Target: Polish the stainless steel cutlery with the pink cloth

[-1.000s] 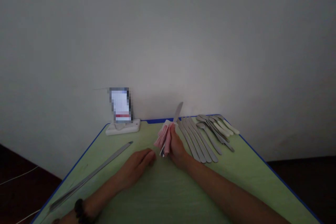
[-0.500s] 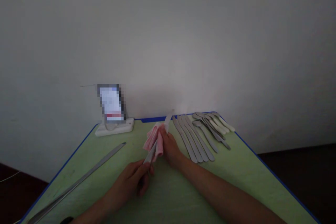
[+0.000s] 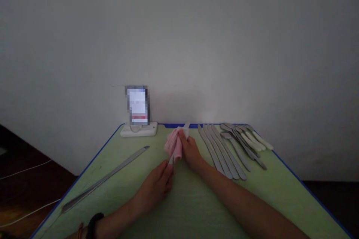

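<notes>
Over the middle of the table, my left hand [image 3: 158, 181] is closed around the handle end of a table knife [image 3: 171, 160], which points away from me. My right hand [image 3: 192, 154] is closed on a folded pink cloth [image 3: 174, 142] wrapped about the blade. Only the knife's tip shows past the cloth; the middle of it is covered. To the left, a long metal knife [image 3: 112, 173] lies slantwise on the tabletop. Several table knives [image 3: 221, 153] lie side by side to the right of my right hand.
Beyond those knives are a spoon [image 3: 235, 147], more metal cutlery [image 3: 241, 138] and pieces with white handles [image 3: 258, 140]. A phone [image 3: 138, 105] with a blurred screen stands on a white base [image 3: 140, 130]. The green table [image 3: 179, 209] has a blue edge and meets the wall.
The view has swung left, so the table's things appear farther right. Less of the knife tip shows beyond the cloth. Both hands keep their hold.
</notes>
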`<state>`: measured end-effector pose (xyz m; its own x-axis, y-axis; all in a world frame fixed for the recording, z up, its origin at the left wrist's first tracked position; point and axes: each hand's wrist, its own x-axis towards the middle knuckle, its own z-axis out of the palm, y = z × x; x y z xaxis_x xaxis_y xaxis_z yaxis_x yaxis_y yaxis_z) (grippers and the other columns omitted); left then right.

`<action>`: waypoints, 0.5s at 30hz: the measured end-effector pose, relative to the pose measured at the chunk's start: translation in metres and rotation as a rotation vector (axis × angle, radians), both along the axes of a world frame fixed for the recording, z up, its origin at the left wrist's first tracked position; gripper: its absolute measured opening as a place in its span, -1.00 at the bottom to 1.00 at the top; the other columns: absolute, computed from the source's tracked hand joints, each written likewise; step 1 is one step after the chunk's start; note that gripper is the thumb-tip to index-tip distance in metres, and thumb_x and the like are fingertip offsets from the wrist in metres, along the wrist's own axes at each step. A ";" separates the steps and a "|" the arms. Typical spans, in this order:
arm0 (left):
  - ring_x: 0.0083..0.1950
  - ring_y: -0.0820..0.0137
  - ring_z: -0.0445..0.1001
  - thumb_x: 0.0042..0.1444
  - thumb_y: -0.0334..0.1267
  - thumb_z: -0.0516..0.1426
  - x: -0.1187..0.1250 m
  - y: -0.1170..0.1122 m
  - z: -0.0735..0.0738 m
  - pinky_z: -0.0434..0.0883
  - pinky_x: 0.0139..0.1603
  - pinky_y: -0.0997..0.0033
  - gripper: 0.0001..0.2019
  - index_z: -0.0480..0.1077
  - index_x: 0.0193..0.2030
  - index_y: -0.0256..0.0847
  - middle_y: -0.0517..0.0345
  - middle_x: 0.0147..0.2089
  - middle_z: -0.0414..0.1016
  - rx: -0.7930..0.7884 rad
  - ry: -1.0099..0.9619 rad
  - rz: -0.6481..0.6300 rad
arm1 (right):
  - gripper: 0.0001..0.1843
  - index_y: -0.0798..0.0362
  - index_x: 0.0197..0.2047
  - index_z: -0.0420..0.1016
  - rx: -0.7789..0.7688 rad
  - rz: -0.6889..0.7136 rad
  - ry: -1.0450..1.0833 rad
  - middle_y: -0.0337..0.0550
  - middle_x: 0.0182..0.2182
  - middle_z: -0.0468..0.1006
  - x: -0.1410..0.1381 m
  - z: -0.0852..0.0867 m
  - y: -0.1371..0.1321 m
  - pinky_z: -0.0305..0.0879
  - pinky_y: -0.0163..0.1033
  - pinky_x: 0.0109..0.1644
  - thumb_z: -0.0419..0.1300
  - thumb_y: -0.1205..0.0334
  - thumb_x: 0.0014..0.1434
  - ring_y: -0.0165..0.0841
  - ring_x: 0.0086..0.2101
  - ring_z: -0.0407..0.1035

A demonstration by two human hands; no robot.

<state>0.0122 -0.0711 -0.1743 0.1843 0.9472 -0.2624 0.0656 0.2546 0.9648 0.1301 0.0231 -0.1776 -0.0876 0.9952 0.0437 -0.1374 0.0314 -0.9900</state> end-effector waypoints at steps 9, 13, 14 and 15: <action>-0.67 0.56 0.00 0.07 0.17 -0.03 -0.008 -0.001 0.004 -0.05 -0.68 0.56 -0.59 0.24 -0.34 -0.18 0.43 -0.65 0.02 0.094 0.107 -0.051 | -0.38 0.10 -0.62 0.30 -0.083 -0.059 0.131 -0.28 -0.71 0.23 0.001 0.002 0.010 0.02 -0.34 -0.55 0.01 -0.35 -0.01 -0.49 -0.63 0.08; -0.66 0.54 0.01 0.07 0.18 -0.03 -0.007 0.010 -0.001 0.01 -0.70 0.54 -0.61 0.17 -0.37 -0.14 0.42 -0.62 0.06 0.149 0.122 0.002 | -0.39 0.09 -0.65 0.25 -0.065 0.050 -0.036 -0.28 -0.71 0.22 -0.009 0.000 -0.009 -0.02 -0.34 -0.57 0.04 -0.33 -0.01 -0.49 -0.62 0.06; -0.65 0.53 0.03 0.09 0.17 -0.04 -0.007 0.010 -0.003 0.02 -0.69 0.53 -0.62 0.16 -0.37 -0.13 0.40 -0.61 0.08 0.156 0.139 0.005 | -0.40 0.09 -0.65 0.24 -0.053 0.056 -0.044 -0.29 -0.71 0.21 -0.011 -0.001 -0.010 -0.02 -0.34 -0.57 0.05 -0.32 -0.01 -0.50 -0.63 0.05; -0.64 0.51 0.05 0.11 0.15 -0.05 -0.007 0.010 -0.003 0.04 -0.67 0.52 -0.64 0.16 -0.36 -0.13 0.39 -0.60 0.09 0.165 0.161 0.002 | -0.40 0.08 -0.65 0.24 -0.042 0.054 -0.046 -0.30 -0.71 0.20 -0.011 -0.002 -0.010 -0.02 -0.34 -0.57 0.05 -0.32 -0.01 -0.50 -0.63 0.04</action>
<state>0.0055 -0.0615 -0.1774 0.1504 0.9801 -0.1299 0.2222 0.0945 0.9704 0.1189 0.0129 -0.1792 -0.1420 0.9899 -0.0029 -0.0923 -0.0161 -0.9956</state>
